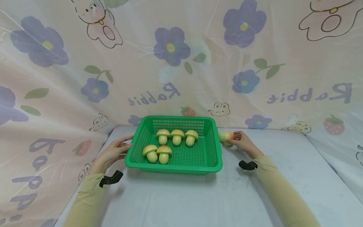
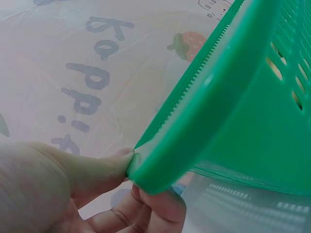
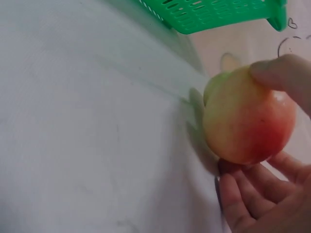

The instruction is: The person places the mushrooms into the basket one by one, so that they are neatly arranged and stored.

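A green plastic basket [image 1: 173,169] with slotted walls stands on the table. Inside it several toy mushrooms with yellow stems lie in two rows, three mushrooms [image 1: 177,137] at the back and two mushrooms [image 1: 164,154] at the front left. My left hand [image 1: 111,154] pinches the basket's left rim [image 2: 170,155], thumb on the outside and fingers beneath. To the right of the basket, my right hand [image 1: 246,145] grips another toy mushroom [image 3: 248,121] by its red-yellow cap, thumb above and fingers under. Its pale stem [image 1: 222,136] points toward the basket.
A pale cloth covers the table [image 1: 175,201]. Behind and to the left hangs a printed curtain [image 1: 198,88] with flowers and rabbits, close to the table's back edge. Black wrist devices [image 1: 248,165] sit at both sleeves.
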The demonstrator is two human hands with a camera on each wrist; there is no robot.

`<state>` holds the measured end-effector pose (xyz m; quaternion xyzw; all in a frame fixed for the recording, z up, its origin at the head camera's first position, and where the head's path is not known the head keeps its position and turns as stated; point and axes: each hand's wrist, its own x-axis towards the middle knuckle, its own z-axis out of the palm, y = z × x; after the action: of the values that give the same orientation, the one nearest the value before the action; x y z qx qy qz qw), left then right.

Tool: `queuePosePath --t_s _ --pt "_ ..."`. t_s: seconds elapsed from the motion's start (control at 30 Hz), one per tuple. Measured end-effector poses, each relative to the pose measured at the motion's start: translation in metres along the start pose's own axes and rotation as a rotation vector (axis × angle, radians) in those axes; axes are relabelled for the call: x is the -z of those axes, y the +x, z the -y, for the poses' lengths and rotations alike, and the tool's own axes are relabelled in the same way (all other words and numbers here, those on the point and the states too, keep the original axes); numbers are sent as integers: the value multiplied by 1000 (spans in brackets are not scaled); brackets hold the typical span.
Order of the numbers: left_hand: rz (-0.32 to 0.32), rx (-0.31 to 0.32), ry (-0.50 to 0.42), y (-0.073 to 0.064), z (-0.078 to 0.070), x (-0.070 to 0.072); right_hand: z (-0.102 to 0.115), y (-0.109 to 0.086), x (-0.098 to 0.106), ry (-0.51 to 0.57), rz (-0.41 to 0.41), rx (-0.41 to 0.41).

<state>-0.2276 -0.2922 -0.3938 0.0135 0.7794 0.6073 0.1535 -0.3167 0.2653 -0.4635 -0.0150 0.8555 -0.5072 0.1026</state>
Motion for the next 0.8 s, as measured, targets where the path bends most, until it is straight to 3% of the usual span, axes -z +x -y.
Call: queuePosePath --t_s 0.4,0.8 --pt "6 -10 13 -2 0 0 -12 -19 18 84 83 43" --pt "19 -18 10 0 0 1 -11 -31 25 91 117 72"
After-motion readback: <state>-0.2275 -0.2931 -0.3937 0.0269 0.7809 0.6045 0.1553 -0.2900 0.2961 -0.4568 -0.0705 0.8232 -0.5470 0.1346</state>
